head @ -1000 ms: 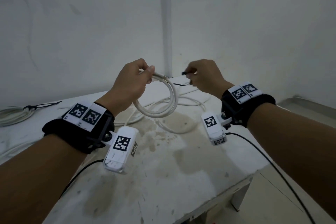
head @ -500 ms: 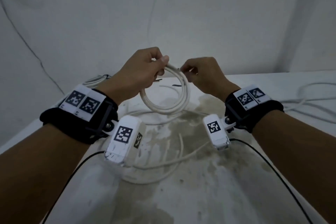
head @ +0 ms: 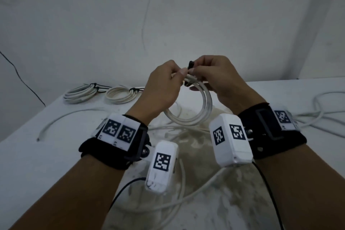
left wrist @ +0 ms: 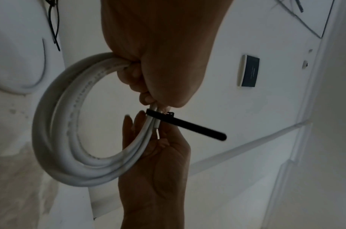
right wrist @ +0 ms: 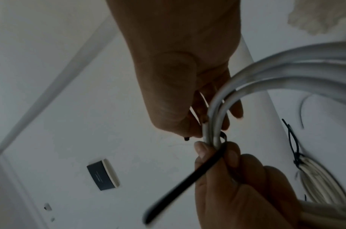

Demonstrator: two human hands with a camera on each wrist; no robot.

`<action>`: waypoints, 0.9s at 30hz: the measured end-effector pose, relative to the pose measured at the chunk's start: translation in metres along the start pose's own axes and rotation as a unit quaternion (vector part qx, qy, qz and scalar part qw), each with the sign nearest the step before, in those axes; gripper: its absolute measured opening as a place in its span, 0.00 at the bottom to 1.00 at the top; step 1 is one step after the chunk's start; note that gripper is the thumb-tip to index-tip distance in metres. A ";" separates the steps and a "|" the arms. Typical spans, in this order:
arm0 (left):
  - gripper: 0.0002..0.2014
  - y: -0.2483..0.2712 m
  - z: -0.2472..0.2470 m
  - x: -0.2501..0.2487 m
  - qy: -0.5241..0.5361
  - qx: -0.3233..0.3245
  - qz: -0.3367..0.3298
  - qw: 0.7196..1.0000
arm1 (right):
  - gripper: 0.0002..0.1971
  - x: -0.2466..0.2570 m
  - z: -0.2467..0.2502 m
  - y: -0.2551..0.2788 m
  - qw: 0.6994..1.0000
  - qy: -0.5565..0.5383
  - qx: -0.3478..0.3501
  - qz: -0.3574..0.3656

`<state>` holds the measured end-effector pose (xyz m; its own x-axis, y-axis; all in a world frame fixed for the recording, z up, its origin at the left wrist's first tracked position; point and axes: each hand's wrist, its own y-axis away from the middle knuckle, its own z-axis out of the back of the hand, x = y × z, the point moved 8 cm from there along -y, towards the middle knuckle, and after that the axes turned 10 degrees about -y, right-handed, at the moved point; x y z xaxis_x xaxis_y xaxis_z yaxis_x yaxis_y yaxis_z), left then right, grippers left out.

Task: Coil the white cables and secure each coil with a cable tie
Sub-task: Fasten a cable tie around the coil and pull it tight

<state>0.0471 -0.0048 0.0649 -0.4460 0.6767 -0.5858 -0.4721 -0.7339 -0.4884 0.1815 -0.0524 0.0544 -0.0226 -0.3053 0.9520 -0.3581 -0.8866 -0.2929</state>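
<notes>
A small coil of white cable (head: 197,115) hangs in the air above the table (head: 56,155). My left hand (head: 182,73) grips the coil's top in its curled fingers. Beside it my right hand (head: 194,70) pinches a black cable tie (head: 190,65) at the same spot. In the left wrist view the cable tie (left wrist: 158,113) is looped round the coil (left wrist: 56,124) just below the left hand (left wrist: 158,54), its tail sticking out free; the right hand (left wrist: 154,170) lies behind the coil. In the right wrist view the tie's tail (right wrist: 187,178) runs past the left hand's thumb.
Two tied coils (head: 80,93) (head: 121,95) lie at the table's back left. Loose white cables (head: 317,114) sprawl on the right, under my hands and at the left (head: 65,119). A white wall stands close behind. The table's left edge is near.
My head has turned left, so the tied coils have come into view. Both hands have risen and met; the tie, held apart from the coil before, now loops round it.
</notes>
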 end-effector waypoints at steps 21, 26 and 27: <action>0.19 0.005 -0.013 -0.001 0.007 0.026 0.004 1.000 | 0.09 0.014 0.001 0.002 0.993 0.103 -0.009 0.054; 0.20 0.001 0.002 0.011 0.036 -0.015 0.047 0.998 | 0.13 0.031 -0.001 0.001 0.969 0.215 -0.040 0.117; 0.20 -0.001 0.006 0.015 0.046 -0.026 0.061 0.997 | 0.10 0.039 -0.004 0.002 0.959 0.246 -0.033 0.136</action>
<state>0.0363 0.0065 0.0600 -0.4245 0.5754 -0.6991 -0.3778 -0.8142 -0.4408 0.1761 -0.0641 0.0911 -0.5561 -0.3061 0.7727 -0.3348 -0.7684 -0.5454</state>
